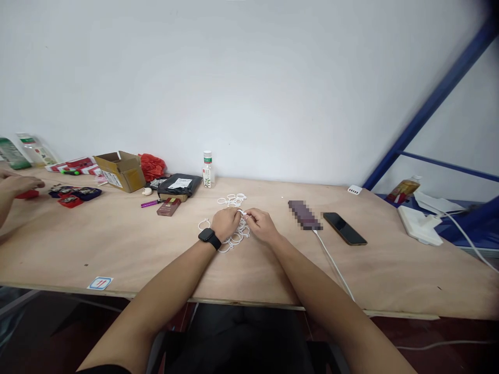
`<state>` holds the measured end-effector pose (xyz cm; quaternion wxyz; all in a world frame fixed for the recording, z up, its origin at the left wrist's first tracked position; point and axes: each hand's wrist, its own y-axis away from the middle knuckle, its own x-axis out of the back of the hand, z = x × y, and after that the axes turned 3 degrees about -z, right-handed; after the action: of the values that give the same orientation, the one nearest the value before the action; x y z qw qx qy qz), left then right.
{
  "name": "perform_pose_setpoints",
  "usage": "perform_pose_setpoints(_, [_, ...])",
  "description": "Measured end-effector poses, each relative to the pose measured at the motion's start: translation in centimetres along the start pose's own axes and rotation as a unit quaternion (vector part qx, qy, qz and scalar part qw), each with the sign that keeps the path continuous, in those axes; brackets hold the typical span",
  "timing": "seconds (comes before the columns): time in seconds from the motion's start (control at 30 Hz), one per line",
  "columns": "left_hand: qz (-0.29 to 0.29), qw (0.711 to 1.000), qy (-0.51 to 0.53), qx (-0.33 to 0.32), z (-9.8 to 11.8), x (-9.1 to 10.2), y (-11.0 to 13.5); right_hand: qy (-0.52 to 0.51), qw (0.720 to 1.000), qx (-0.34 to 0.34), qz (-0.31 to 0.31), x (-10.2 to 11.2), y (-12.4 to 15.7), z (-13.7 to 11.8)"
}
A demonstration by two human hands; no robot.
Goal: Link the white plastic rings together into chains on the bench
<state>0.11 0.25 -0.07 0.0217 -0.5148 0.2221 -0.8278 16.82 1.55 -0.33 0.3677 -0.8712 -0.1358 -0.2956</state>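
Both hands meet over the middle of the wooden table. My left hand (226,223), with a black watch (209,238) on its wrist, is closed on a small white plastic ring (242,212). My right hand (260,223) pinches the same ring from the other side, thumb and forefinger together. Most of that ring is hidden by the fingers. Beneath and around my left hand lie several white rings (236,239), overlapping in a loose pile. A few more rings (231,198) lie just beyond the hands.
A blurred-out dark object (304,214) with a white cable and a phone (344,228) lie to the right. A bottle (208,169) stands near the wall. Leftward are a maroon box (169,206), black package (180,185) and open carton (120,171). Another person's hand (17,184) works far left.
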Motion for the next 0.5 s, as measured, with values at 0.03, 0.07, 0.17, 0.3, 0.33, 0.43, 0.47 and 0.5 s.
perform_pose_setpoints(0.03, [0.003,1.0,0.004,-0.007,0.05,0.02,0.02,0.001,1.0,-0.003,-0.007,0.03,0.04,0.02])
perform_pose_setpoints(0.07, [0.006,1.0,0.007,-0.014,0.1,0.05,0.04,0.002,1.0,-0.005,-0.011,0.05,0.07,0.05])
perform_pose_setpoints(0.17, [0.01,0.999,-0.001,-0.037,0.22,0.22,0.02,-0.003,1.0,-0.017,-0.002,0.04,0.16,0.22])
perform_pose_setpoints(0.3, [0.012,0.998,-0.024,-0.051,0.35,0.44,-0.04,-0.008,1.0,-0.021,0.0,0.07,0.2,0.36])
perform_pose_setpoints(0.33, [0.013,0.998,-0.027,-0.051,0.38,0.46,-0.04,-0.009,1.0,-0.019,-0.004,0.1,0.21,0.36])
perform_pose_setpoints(0.43, [0.014,0.998,-0.032,-0.051,0.45,0.49,0.04,-0.015,1.0,-0.011,-0.013,0.24,0.21,0.32])
perform_pose_setpoints(0.47, [0.015,0.998,-0.031,-0.05,0.48,0.5,0.08,-0.019,1.0,-0.01,-0.014,0.29,0.2,0.3])
perform_pose_setpoints(0.5, [0.016,0.998,-0.03,-0.05,0.53,0.52,0.12,-0.025,1.0,-0.012,-0.014,0.34,0.18,0.28])
